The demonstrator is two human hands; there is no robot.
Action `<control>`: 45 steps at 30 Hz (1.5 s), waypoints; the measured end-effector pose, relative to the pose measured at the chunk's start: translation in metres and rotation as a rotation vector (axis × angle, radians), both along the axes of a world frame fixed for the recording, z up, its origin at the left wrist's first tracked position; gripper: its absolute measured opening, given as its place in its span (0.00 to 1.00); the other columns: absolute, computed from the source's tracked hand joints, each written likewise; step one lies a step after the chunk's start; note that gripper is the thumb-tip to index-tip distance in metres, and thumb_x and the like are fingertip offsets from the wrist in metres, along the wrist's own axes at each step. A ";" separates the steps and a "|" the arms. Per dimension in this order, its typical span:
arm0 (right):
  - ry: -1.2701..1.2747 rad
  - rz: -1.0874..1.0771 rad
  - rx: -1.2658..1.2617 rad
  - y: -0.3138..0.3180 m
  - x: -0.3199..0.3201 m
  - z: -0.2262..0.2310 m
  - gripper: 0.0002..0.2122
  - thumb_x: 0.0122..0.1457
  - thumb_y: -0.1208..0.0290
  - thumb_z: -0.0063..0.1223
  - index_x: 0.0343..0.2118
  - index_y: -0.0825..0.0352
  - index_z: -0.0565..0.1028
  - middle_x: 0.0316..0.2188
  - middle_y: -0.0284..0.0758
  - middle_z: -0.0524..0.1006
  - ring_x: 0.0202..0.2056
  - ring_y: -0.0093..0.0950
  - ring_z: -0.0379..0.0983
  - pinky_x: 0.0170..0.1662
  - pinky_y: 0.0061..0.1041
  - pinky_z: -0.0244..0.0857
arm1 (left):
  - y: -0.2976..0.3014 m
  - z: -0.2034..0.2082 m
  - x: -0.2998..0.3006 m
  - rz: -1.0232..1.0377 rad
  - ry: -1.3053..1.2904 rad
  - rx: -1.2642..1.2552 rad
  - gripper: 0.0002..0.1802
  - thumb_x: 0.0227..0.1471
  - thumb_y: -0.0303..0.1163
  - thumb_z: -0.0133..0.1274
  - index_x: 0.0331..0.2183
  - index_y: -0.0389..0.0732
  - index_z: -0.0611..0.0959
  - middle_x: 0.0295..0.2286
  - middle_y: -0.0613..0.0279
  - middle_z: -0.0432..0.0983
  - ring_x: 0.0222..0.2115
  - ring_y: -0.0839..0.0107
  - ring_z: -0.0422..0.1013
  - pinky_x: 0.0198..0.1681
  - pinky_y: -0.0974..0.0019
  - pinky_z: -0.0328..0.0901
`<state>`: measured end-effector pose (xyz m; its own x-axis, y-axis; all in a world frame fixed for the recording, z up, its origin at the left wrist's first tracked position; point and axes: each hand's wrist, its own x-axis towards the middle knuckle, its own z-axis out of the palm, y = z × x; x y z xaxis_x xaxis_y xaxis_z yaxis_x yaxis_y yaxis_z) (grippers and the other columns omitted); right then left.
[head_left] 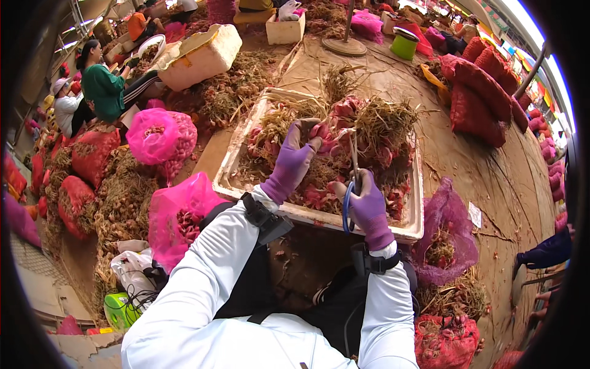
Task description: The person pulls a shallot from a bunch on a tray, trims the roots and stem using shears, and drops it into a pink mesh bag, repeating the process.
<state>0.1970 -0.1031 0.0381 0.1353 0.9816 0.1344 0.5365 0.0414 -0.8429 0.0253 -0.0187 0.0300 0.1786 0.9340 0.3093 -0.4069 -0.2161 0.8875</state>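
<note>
A white foam box [416,209] stands before me, filled with red shallots and their dried stalks. Over its middle my left hand [290,161], in a purple glove with bare fingertips, is closed on a shallot [321,131]. My right hand [370,209], gloved alike, grips scissors [354,154] with blue handles. Their blades point away from me, just right of the held shallot; whether they are parted I cannot make out. Dry stalk bundles [387,121] lie beyond the blades. Loose bulbs and skins cover the box's bottom.
Pink mesh bags [161,136] of shallots stand to my left, with a purple mesh bag [444,230] by the box's right side. A tilted foam box [206,58] and a seated person in green [104,92] are far left. Red sacks [479,114] lean at far right.
</note>
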 end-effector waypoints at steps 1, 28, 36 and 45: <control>0.001 0.026 -0.075 -0.001 -0.004 0.002 0.23 0.51 0.57 0.63 0.42 0.68 0.69 0.22 0.32 0.70 0.25 0.22 0.69 0.31 0.24 0.65 | 0.001 0.000 -0.001 0.083 0.112 0.107 0.17 0.58 0.21 0.45 0.50 0.38 0.69 0.46 0.64 0.69 0.48 0.78 0.66 0.53 0.74 0.62; 0.467 0.006 0.072 0.013 0.010 -0.026 0.16 0.57 0.62 0.60 0.38 0.67 0.69 0.23 0.29 0.75 0.27 0.19 0.72 0.31 0.21 0.67 | 0.001 0.001 -0.007 -0.399 -0.366 -0.243 0.20 0.61 0.30 0.44 0.54 0.41 0.65 0.47 0.60 0.71 0.46 0.63 0.71 0.50 0.53 0.66; 0.721 0.136 0.176 0.011 -0.003 -0.012 0.24 0.54 0.72 0.61 0.51 0.69 0.62 0.44 0.36 0.70 0.38 0.22 0.72 0.40 0.19 0.69 | -0.010 0.001 0.002 -0.396 0.082 -0.056 0.18 0.61 0.31 0.45 0.52 0.36 0.68 0.47 0.59 0.70 0.48 0.70 0.69 0.49 0.63 0.68; 0.980 0.054 0.022 0.008 -0.004 -0.005 0.15 0.55 0.81 0.55 0.45 0.69 0.67 0.40 0.33 0.74 0.37 0.20 0.74 0.39 0.18 0.70 | -0.022 -0.008 0.018 -0.143 0.244 0.158 0.25 0.54 0.15 0.34 0.54 0.36 0.69 0.46 0.59 0.72 0.44 0.74 0.71 0.49 0.72 0.66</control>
